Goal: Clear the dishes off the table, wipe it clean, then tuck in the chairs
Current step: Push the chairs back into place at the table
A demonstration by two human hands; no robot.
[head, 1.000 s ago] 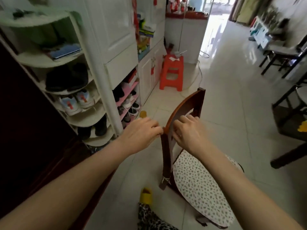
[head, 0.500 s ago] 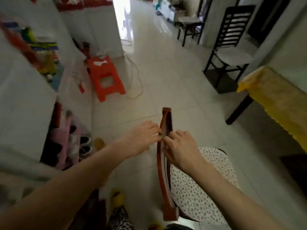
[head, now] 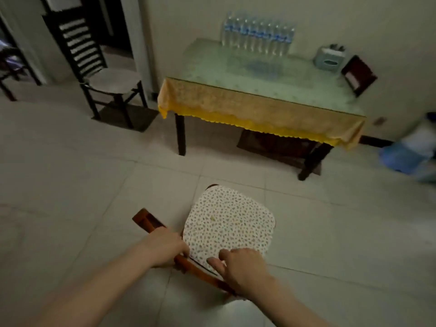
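A brown wooden chair (head: 151, 224) with a spotted white seat cushion (head: 228, 223) stands on the tiled floor in front of me, its seat facing the table. My left hand (head: 165, 247) grips the top rail of the chair's back. My right hand (head: 240, 263) holds the same rail further right, with its fingers reaching over toward the cushion. The table (head: 259, 102), covered by a yellow cloth under a glass top, stands against the far wall, a stretch of floor away from the chair.
On the table stand a pack of water bottles (head: 257, 34), a grey tissue box (head: 329, 59) and a dark brown holder (head: 358, 75). A black slatted chair (head: 99, 72) stands left of the table. A blue blurred object (head: 410, 152) lies on the floor at the right.
The view has swung right from the shoe shelves and hallway to the table. The chair has turned with my hands so its seat now faces the table.
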